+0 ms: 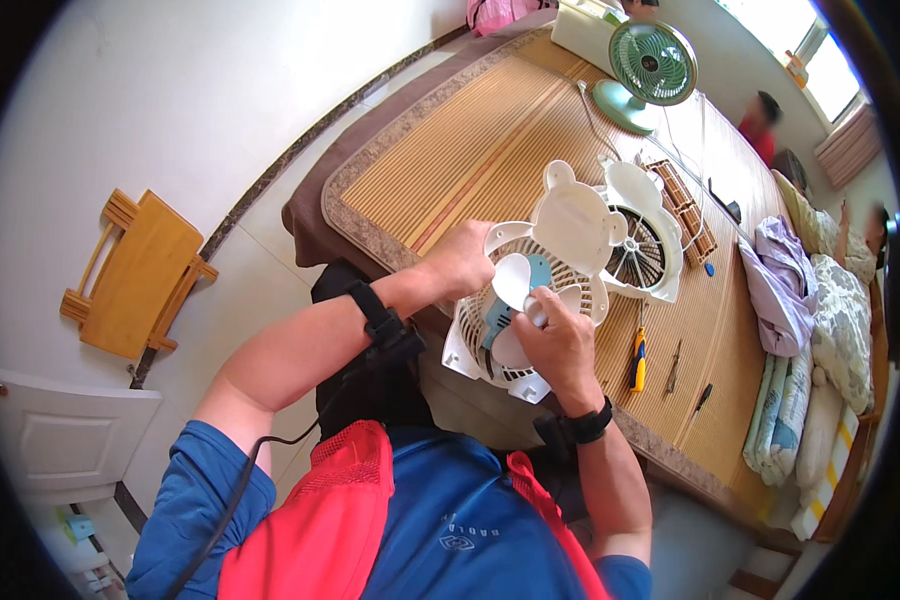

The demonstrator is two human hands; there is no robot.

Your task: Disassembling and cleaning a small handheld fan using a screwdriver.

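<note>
Our right hand [558,345]: closed round middle of white fan blade [512,280]. Our left hand [460,262]: clamped on rim of slotted fan cover [457,352]. Blade sits over cover's slots. Best we hold cover still, move blade slowly, keep it flat. Screwdriver [638,362] lies near, on bamboo mat [450,150].

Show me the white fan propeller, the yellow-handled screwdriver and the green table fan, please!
White fan propeller [512,280]: head view, on its upper-left blade.
Yellow-handled screwdriver [638,364]: head view, on its handle.
Green table fan [652,63]: head view, on the middle of its round head.
</note>
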